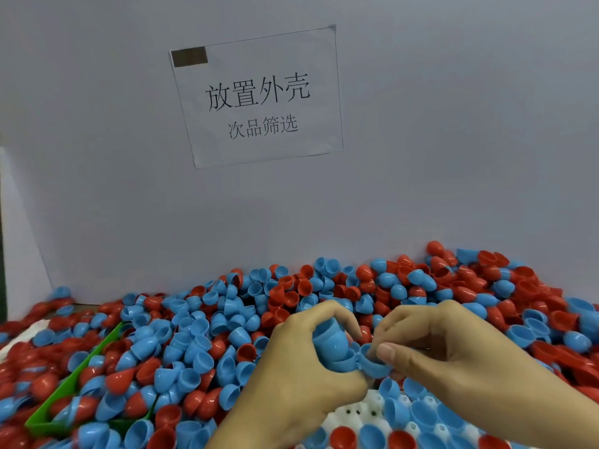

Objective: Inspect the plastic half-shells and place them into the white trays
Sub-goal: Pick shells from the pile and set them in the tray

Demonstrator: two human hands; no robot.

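A green bin (69,388) sits at 8 o'clock, half buried in the heap of red and blue half-shells (201,338) covering the counter; the loose shells are too many to count. The left hand (291,377) has its grip curled around a nested stack of blue shells (332,346), apparently two or three. The right hand (460,358) pinches one blue shell (376,367) by its rim, just beside the stack. The shells appear light, thin, stiff and smooth, so they probably slip; the rim is the best hold. One white tray (348,416) at 6 o'clock holds roughly ten seated shells.
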